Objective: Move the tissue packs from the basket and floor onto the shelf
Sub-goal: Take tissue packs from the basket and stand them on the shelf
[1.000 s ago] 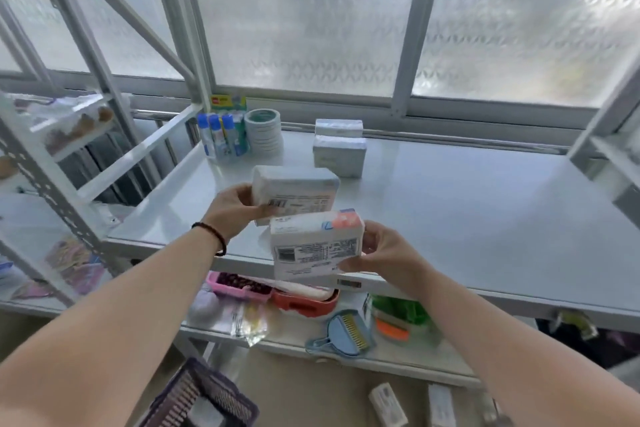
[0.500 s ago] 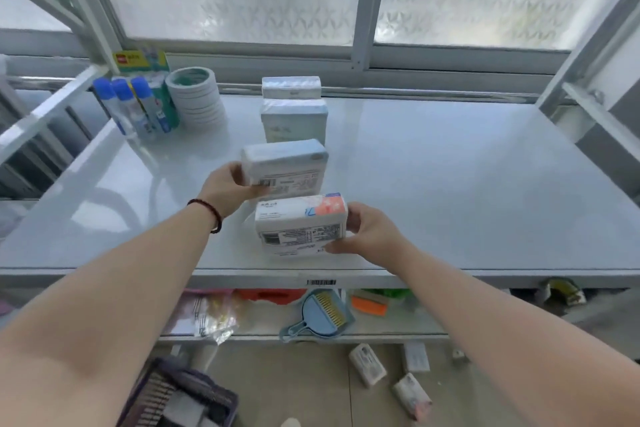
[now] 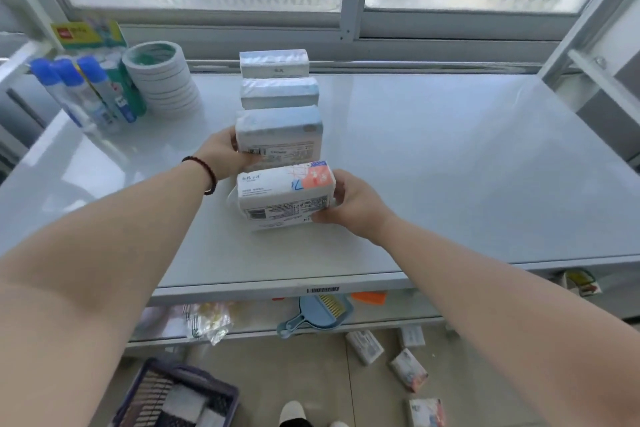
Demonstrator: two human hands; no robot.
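While your left hand grips the blue pack behind, your right hand clasps the orange-marked pack, both on the shelf.

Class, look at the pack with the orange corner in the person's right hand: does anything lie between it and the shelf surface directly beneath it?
Nothing visible does. The right hand holds the orange-cornered pack low over bare shelf top. The blue pack in the left hand is just behind it, not beneath.

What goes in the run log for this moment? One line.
left hand: holds blue pack | right hand: holds red-print pack | shelf: two packs already placed
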